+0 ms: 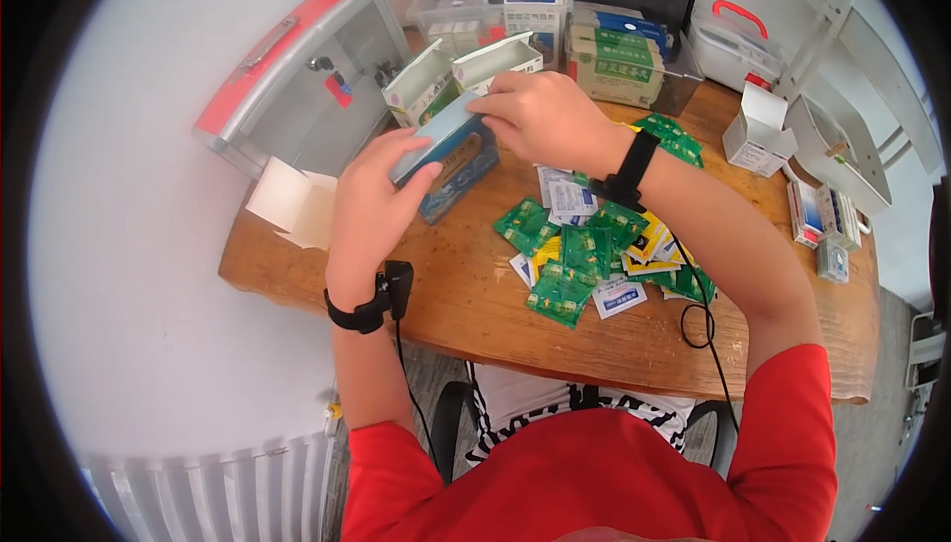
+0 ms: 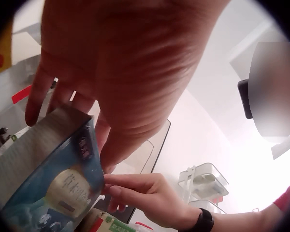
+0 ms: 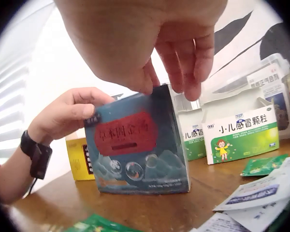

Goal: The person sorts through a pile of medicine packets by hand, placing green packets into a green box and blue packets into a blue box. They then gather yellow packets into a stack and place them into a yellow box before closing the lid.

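Note:
A dark blue carton (image 1: 458, 180) with a pale top stands on the wooden table. My left hand (image 1: 374, 190) grips its left end, thumb on the front face and fingers over the top. At the far upper corner, my right hand (image 1: 555, 124) pinches the edge between thumb and fingers. The right wrist view shows a red label on the box's face (image 3: 135, 162); a gold oval marks the face (image 2: 72, 193) seen from the left wrist. Just behind stand two white-and-green cartons (image 3: 241, 133) with open tops. Green sachets (image 1: 584, 250) lie heaped near my right forearm.
Left is a red-and-silver case (image 1: 282, 76), with an open white carton (image 1: 289, 207) before it. Clear bins (image 1: 436, 15) of boxes line the back. An opened white box (image 1: 758, 141) and small packs (image 1: 822, 215) sit right. A black cable (image 1: 708, 319) trails over the table.

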The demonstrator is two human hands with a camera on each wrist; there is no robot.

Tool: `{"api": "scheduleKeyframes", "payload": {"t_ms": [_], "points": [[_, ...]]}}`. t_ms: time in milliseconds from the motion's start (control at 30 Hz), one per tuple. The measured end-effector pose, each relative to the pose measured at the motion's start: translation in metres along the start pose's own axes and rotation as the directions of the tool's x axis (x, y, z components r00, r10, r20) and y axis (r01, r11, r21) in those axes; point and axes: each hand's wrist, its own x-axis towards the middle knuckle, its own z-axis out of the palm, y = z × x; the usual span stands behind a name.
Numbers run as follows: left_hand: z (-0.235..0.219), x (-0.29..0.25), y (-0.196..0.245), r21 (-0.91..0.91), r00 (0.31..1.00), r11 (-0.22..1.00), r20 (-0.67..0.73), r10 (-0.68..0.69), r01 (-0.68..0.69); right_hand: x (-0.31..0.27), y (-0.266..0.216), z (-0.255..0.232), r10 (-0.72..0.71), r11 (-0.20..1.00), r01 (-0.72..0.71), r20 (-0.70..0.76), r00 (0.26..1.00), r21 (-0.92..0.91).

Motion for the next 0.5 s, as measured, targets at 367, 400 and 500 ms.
{"api": "scheduleKeyframes", "payload": {"t_ms": [367,400,500], "points": [[0.004,0.063,0.021,0.526,0.972,0.848,0.223,-0.069,-0.06,-0.033,-0.035,-0.093,0.328,0.887,-0.321,0.036,0.944,0.332],[-0.002,0.068,0.022,0.525,0.969,0.85,0.228,-0.097,-0.039,-0.043,-0.037,-0.105,0.33,0.885,-0.321,0.032,0.944,0.336],[-0.025,0.082,0.013,0.529,0.978,0.849,0.183,-0.102,-0.01,-0.074,-0.041,-0.14,0.363,0.853,-0.35,0.04,0.931,0.388]]}}
